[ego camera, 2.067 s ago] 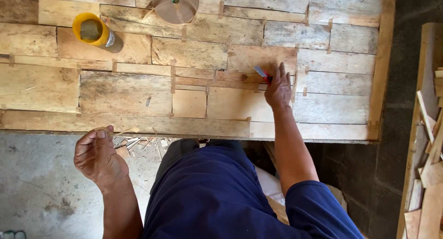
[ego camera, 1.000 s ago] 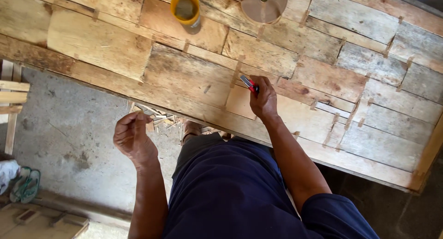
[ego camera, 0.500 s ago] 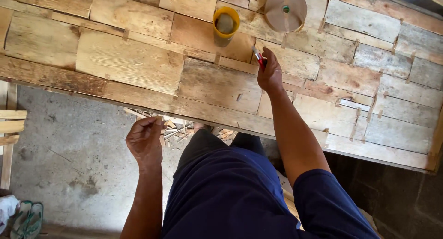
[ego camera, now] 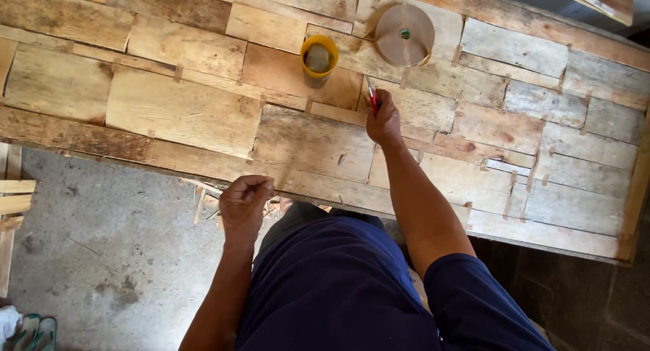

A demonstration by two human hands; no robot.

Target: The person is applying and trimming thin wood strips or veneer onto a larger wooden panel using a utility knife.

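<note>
Now: right hand (ego camera: pixel 383 124) grasping one red pencil (ego camera: pixel 372 96); left hand (ego camera: pixel 245 201) clenched; one yellow cup (ego camera: pixel 319 58), one tape roll (ego camera: pixel 404 35).

The person wears a dark navy short-sleeved shirt of plain, unmarked cloth, its sleeve ending well up the arm from the right hand (ego camera: pixel 384 123). Both forearms are bare down to the left hand (ego camera: pixel 245 201), with no watch, ring or glove.
</note>
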